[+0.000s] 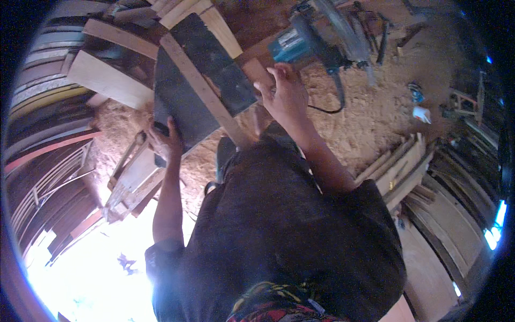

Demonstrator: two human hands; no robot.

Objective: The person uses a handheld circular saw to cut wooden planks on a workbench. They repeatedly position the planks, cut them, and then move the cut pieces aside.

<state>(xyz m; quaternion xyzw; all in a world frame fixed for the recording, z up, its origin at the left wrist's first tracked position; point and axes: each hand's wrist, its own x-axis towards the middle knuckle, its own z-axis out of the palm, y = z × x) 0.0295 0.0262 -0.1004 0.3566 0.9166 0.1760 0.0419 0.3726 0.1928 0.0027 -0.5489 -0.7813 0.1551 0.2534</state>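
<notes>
In front of me lies a dark, flat board (179,88) with a long narrow wooden strip (198,83) slanting across it. At the board's left edge is my left hand (167,144), its thumb raised and its fingers curled by a small dark thing (160,127) that I cannot make out. My right hand (287,97) is beyond the board's right corner, fingers apart and slightly bent, with nothing visible in it. Close past its fingertips sits a teal and black power saw (292,45) with a black cord.
Light planks (110,79) lie left of the board, and a pale wooden piece (220,29) touches its far side. Sawdust (370,115) covers the ground. Stacked boards (402,163) stand at the right, and scrap wood (131,180) lies below my left hand.
</notes>
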